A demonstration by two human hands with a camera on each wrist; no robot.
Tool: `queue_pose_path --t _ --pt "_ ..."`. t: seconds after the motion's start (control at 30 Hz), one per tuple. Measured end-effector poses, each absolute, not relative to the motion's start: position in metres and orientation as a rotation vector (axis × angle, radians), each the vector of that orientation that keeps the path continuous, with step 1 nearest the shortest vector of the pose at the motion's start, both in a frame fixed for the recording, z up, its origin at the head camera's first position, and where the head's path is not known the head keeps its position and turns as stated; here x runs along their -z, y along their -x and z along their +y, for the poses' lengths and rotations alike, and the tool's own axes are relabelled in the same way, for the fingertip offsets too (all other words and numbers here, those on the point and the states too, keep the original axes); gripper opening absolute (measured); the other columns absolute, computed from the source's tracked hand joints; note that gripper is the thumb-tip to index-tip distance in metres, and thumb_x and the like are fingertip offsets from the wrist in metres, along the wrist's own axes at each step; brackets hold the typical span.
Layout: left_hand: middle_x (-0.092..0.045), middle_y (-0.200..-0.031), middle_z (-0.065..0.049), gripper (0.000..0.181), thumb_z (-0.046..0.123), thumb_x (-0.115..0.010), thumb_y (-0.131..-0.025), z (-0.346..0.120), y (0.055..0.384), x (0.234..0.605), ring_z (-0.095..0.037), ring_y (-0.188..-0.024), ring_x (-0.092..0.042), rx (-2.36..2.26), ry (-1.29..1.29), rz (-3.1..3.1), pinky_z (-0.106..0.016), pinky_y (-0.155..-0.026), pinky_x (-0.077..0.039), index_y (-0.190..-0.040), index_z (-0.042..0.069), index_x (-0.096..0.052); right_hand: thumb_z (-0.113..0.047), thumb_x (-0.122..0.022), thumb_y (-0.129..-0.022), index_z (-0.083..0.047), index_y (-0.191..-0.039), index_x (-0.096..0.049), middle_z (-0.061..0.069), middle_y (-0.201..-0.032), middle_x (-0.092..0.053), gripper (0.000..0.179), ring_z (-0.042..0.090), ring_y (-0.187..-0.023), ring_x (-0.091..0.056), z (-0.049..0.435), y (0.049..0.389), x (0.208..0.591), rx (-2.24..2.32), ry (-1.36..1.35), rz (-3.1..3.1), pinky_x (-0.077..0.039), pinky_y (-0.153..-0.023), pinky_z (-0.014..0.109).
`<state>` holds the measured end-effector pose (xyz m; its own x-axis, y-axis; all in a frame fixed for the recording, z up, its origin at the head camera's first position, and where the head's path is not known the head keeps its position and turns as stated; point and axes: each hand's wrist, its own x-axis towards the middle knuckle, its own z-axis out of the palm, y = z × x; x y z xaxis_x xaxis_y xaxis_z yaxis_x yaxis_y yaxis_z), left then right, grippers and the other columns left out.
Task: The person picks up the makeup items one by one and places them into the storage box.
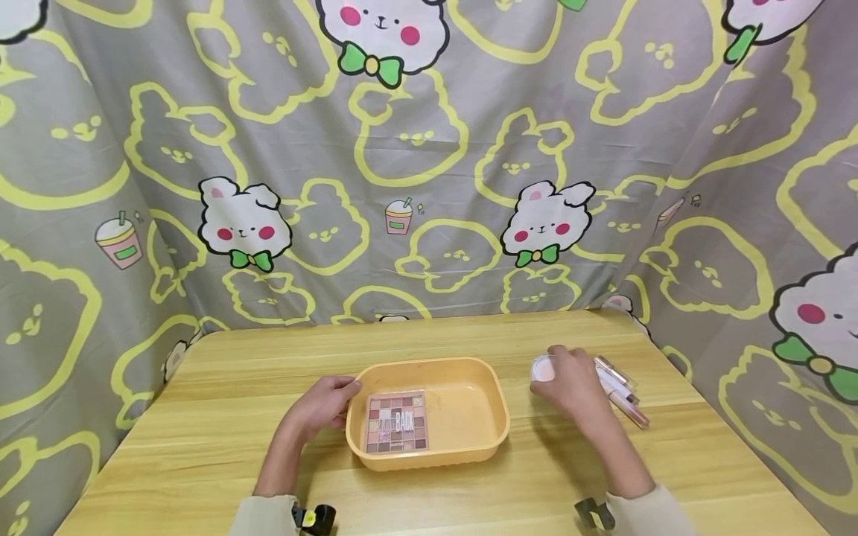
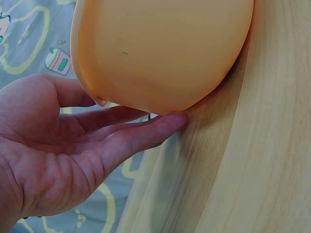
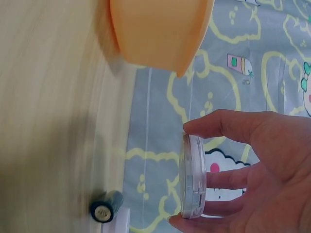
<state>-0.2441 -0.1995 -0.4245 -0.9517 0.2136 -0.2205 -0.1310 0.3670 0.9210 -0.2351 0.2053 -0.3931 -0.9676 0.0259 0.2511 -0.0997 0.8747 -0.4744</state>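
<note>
An orange-yellow plastic basin [image 1: 462, 447] stands on the wooden table, with an eyeshadow palette [image 1: 397, 423] lying in its left half. My left hand [image 1: 326, 406] grips the basin's left end, thumb at the rim and fingers against the outside wall [image 2: 165, 53]. To the right of the basin, my right hand [image 1: 570, 380] holds a round clear-cased powder compact [image 1: 543, 368] by its edges. In the right wrist view the compact [image 3: 193, 174] is edge-on between thumb and fingertips, raised off the table.
Just right of my right hand lie several slim cosmetic tubes [image 1: 623, 398], partly hidden by it. One dark-ended tube [image 3: 104, 208] shows in the right wrist view. A patterned curtain [image 1: 415, 186] hangs behind the table [image 1: 429, 506] and along both sides.
</note>
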Motion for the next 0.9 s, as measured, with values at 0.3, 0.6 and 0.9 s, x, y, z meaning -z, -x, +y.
queue_pose_path --t 0.3,0.6,0.9 --pt "-0.037 -0.065 -0.001 0.045 0.024 -0.042 -0.109 -0.2 0.243 0.424 -0.015 -0.056 -0.038 -1.623 -0.091 2.31 -0.024 -0.052 -0.035 -0.14 -0.007 -0.052 -0.016 -0.08 -0.07 0.012 -0.123 -0.06 0.037 -0.111 -0.06 0.064 0.043 -0.093 -0.06 0.184 0.233 0.387 -0.756 -0.084 -2.811 -0.055 -0.074 0.053" --pt "-0.038 -0.064 -0.001 0.046 0.024 -0.042 -0.109 -0.2 0.243 0.425 -0.014 -0.056 -0.038 -1.621 -0.102 2.313 -0.024 -0.052 -0.036 -0.142 -0.007 -0.05 -0.017 -0.083 -0.071 0.011 -0.123 -0.062 0.035 -0.113 -0.062 0.063 0.046 -0.099 -0.061 0.164 0.232 0.384 -0.742 -0.132 -2.79 -0.055 -0.08 0.055" --pt "-0.046 -0.07 -0.003 0.046 0.024 -0.042 -0.109 -0.2 0.243 0.425 -0.015 -0.061 -0.044 -1.62 -0.084 2.316 -0.025 -0.055 -0.041 -0.144 -0.006 -0.049 -0.018 -0.082 -0.072 0.008 -0.122 -0.063 0.032 -0.111 -0.062 0.06 0.042 -0.095 -0.061 0.148 0.228 0.381 -0.761 -0.142 -2.795 -0.055 -0.074 0.051"
